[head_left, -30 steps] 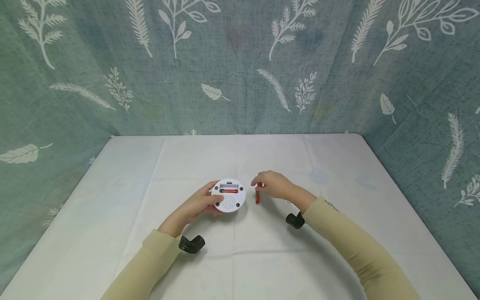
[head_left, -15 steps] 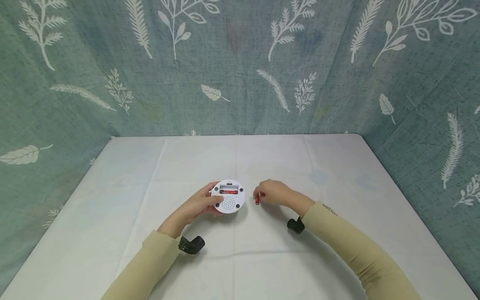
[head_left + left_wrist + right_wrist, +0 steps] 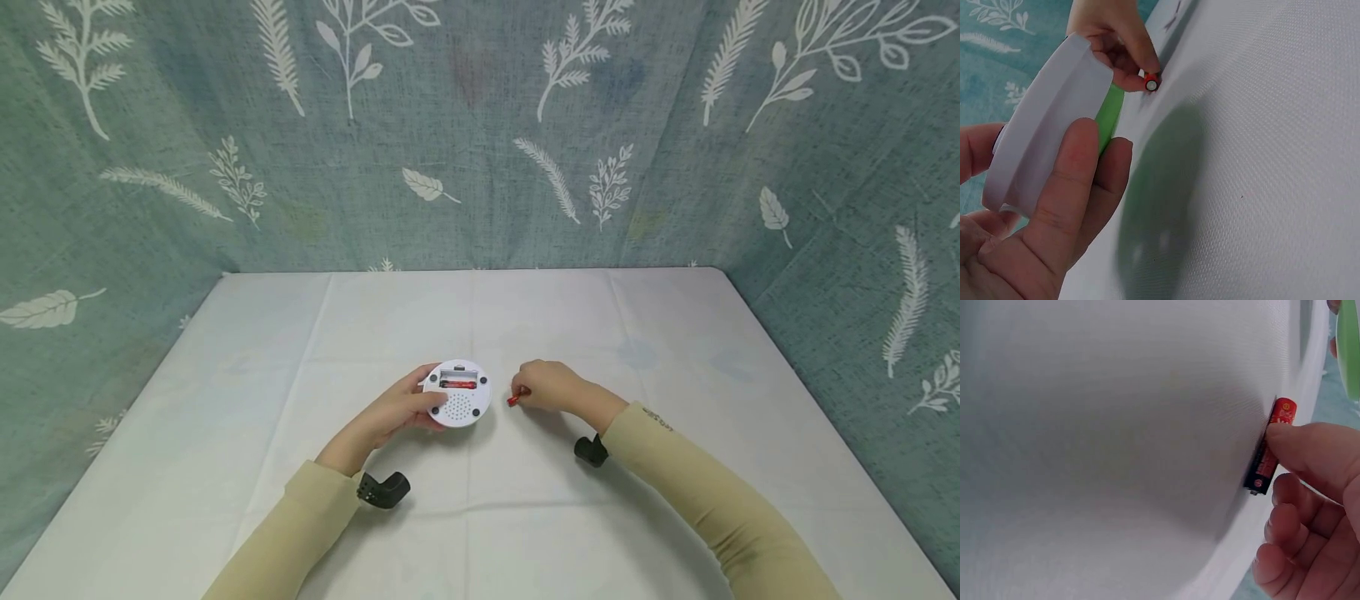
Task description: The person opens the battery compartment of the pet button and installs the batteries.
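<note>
My left hand (image 3: 393, 410) grips a round white battery-powered device (image 3: 471, 403) above the table, thumb on its underside. That side faces up, with a grid of small holes, dark feet and an uncovered battery compartment. One red battery (image 3: 458, 385) lies in the compartment, leaving a bare slot above it. A green part (image 3: 1109, 119) shows on the device's other face in the left wrist view. To its right, my right hand (image 3: 551, 386) pinches a second red-and-black battery (image 3: 1266, 464) close over the cloth, thumb across its middle.
A white cloth covers the table (image 3: 465, 317). Green patterned fabric (image 3: 480, 183) hangs behind it and at both sides. Black wrist cameras (image 3: 383, 490) jut from under both forearms, near the tabletop.
My right hand has come down onto the loose battery and taken hold of it; the battery has turned from pointing toward me to a slant. The left hand and device have stayed put.
</note>
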Available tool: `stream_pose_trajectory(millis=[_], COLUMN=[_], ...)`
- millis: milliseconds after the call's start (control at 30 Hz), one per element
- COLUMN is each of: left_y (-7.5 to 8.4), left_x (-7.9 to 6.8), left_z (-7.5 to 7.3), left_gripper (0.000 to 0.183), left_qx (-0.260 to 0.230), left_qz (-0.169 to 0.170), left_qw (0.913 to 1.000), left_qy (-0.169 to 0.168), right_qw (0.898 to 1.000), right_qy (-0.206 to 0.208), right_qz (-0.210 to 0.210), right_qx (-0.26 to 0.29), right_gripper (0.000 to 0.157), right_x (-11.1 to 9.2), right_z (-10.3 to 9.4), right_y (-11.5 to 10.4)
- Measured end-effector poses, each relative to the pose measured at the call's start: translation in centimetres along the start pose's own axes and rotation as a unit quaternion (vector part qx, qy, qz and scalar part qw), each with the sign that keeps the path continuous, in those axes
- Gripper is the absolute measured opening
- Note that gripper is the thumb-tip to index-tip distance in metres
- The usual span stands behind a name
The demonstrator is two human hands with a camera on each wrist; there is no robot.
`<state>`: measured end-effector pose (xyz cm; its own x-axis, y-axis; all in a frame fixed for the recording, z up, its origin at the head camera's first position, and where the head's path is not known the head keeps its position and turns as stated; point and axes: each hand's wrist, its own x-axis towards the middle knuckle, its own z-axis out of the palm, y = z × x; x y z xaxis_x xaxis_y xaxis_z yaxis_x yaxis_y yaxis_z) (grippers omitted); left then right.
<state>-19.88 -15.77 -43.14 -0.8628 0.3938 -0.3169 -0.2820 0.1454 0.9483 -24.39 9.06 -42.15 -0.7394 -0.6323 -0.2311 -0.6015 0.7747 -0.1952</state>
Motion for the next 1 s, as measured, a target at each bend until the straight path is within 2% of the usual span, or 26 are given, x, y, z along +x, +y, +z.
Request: stream_pose_trajectory(millis=[200, 433, 633, 867, 1000], left_y=[0.1, 0.1, 0.1, 0.0, 0.1], left_x=[-0.1, -0.1, -0.2, -0.2, -0.2], left_z=[0.1, 0.0, 0.0, 0.1, 0.4], left_gripper=[0.058, 0.058, 0.059, 0.060, 0.059], left_qx=[0.005, -0.001, -0.004, -0.008, -0.011], left_qz=[-0.004, 0.000, 0.004, 0.009, 0.009], left_qw=[1.0000, 1.0000, 1.0000, 0.9999, 0.9999], left_qy=[0.004, 0.000, -0.002, -0.005, -0.007], right_qw=[1.000, 1.000, 0.997, 0.990, 0.987], right_qy=[0.000, 0.012, 0.056, 0.125, 0.145], right_qz=[-0.014, -0.005, -0.009, -0.026, -0.044], right_qx=[-0.015, 0.025, 0.056, 0.056, 0.051], right_gripper=[0.004, 0.005, 0.006, 0.004, 0.006], right_x=[0.0, -0.2, -0.7, -1.1, -1.3], right_z=[-0.1, -0.9, -2.6, -4.3, -4.9], right_y=[-0.1, -0.1, -0.3, -0.9, -2.0])
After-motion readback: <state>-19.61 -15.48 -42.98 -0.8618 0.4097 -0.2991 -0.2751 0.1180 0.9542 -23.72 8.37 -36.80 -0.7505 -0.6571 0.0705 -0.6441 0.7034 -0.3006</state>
